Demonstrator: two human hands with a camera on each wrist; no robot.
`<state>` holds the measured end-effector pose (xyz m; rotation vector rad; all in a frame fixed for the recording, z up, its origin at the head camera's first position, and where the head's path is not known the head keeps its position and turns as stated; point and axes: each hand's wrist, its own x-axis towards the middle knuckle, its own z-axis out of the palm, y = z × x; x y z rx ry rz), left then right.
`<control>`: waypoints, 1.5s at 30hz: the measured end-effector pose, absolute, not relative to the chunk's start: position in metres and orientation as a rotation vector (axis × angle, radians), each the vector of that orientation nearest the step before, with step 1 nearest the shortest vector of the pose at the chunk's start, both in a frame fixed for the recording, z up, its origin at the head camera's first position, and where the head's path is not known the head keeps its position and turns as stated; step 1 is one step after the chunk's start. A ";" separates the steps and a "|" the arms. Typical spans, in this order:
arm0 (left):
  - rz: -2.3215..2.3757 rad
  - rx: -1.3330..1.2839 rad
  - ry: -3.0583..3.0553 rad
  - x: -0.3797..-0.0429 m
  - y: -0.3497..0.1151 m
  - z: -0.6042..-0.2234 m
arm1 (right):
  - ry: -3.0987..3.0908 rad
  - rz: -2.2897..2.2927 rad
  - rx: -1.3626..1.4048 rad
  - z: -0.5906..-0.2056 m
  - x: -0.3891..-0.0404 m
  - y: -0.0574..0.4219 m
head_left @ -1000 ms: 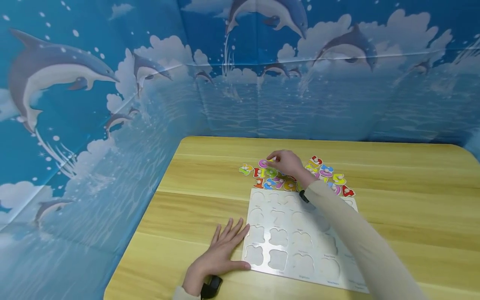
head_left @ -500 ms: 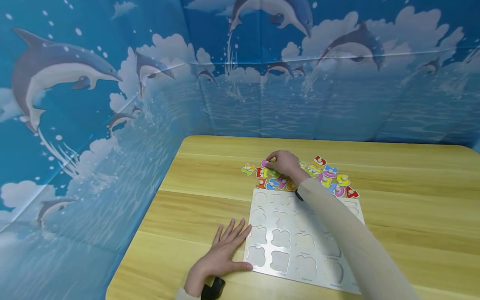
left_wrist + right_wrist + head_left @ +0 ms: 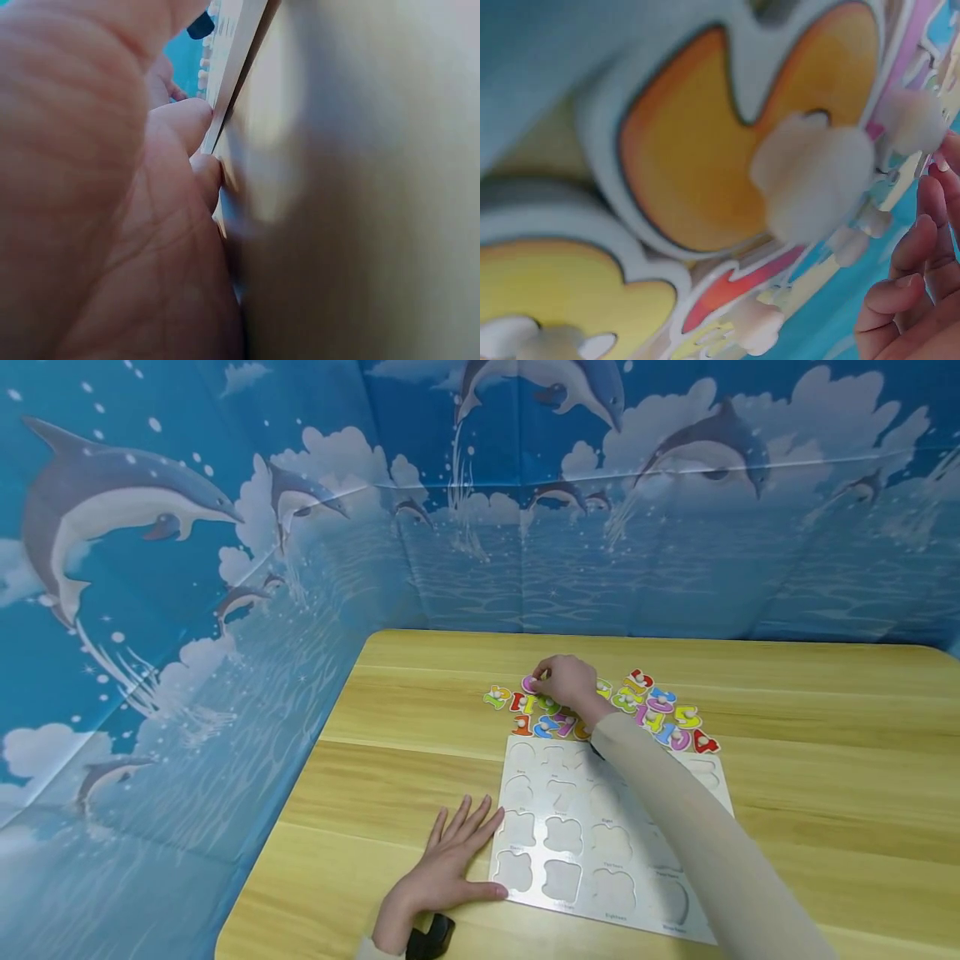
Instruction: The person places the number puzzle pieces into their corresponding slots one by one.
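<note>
My right hand (image 3: 567, 682) is over the cluster of number puzzle pieces, thumb and forefinger pinching a purple number piece (image 3: 528, 684) at its far left. Its fingertips cover part of that piece, so which number it is cannot be told. In the right wrist view an orange number piece (image 3: 682, 150) with a white knob (image 3: 821, 184) looms close, and curled fingers (image 3: 900, 304) show at the right edge. Fingers spread, my left hand (image 3: 442, 864) lies flat on the table, its thumb and fingertips touching the left edge of the white puzzle board (image 3: 585, 818).
More knobbed number pieces lie behind the board, among them a red 4 (image 3: 705, 742), a yellow 5 (image 3: 687, 717) and a green-and-yellow piece (image 3: 497, 697). Shallow cut-outs with printed words cover the board. A dolphin-printed cloth (image 3: 450, 585) hangs behind the wooden table (image 3: 360, 777).
The right hand has shifted slightly left over the pieces, its fingertips staying at the purple number piece. The head view moved a little. My left hand keeps its place at the board's edge.
</note>
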<state>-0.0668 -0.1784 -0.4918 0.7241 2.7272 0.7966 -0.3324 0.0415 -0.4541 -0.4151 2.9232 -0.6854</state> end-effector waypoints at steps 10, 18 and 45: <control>0.788 0.716 2.741 -0.066 -0.177 -0.491 | 2.746 -0.765 -0.575 -0.445 -0.312 0.049; 0.797 0.714 2.766 -0.066 -0.177 -0.491 | 2.496 -0.910 -0.693 -0.448 -0.287 0.055; 0.768 0.709 2.829 -0.065 -0.176 -0.494 | 2.550 -0.787 -0.787 -0.459 -0.248 0.039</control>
